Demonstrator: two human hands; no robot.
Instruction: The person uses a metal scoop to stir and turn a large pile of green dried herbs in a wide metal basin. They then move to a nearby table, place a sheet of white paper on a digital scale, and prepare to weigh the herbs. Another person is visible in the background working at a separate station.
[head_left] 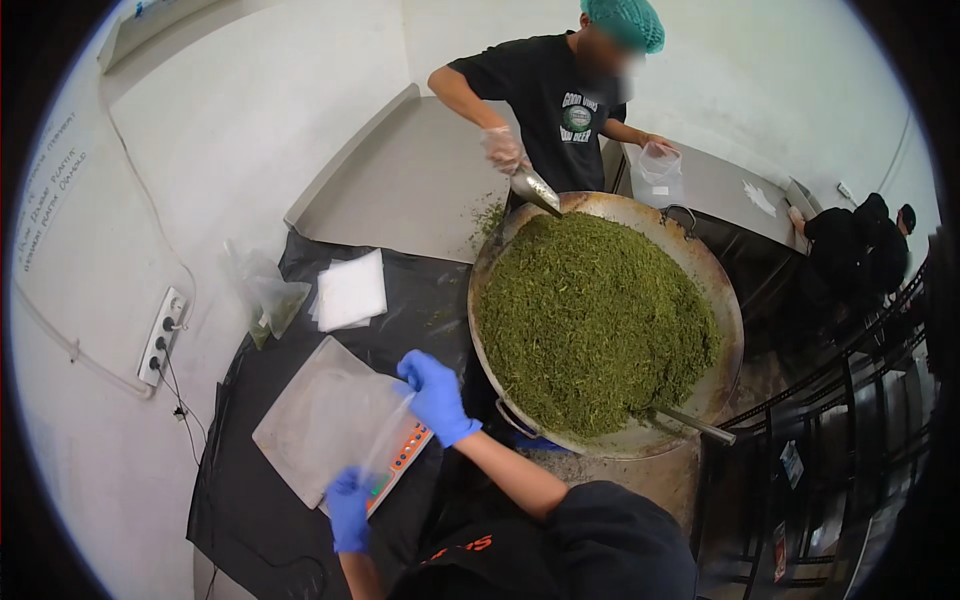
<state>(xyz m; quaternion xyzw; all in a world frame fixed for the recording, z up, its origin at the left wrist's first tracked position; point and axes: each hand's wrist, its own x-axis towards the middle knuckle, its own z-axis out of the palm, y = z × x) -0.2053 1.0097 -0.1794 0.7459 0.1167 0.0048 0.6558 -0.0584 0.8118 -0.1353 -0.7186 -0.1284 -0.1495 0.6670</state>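
A clear plastic bag (pixel 372 412) is spread between my hands, above a kitchen scale (pixel 300 425) with a flat plate and an orange control panel. My right hand (pixel 438 398), in a blue glove, is closed on the bag's upper right edge. At the bag's lower end, my left hand (pixel 348 510), also gloved in blue, is closed on its edge. No green leaves show inside the bag. To the right of my right hand stands a large wide pan (pixel 728 340) heaped with chopped green leaves (pixel 600 320).
A stack of white plastic bags (pixel 352 288) lies on the black table cover (pixel 420 290). Filled clear bags (pixel 268 295) lean by the wall. Across the pan, a person (pixel 560 100) holds a metal scoop (pixel 535 188) and an open bag (pixel 658 175). Another handle (pixel 700 425) sticks out over the pan's near rim.
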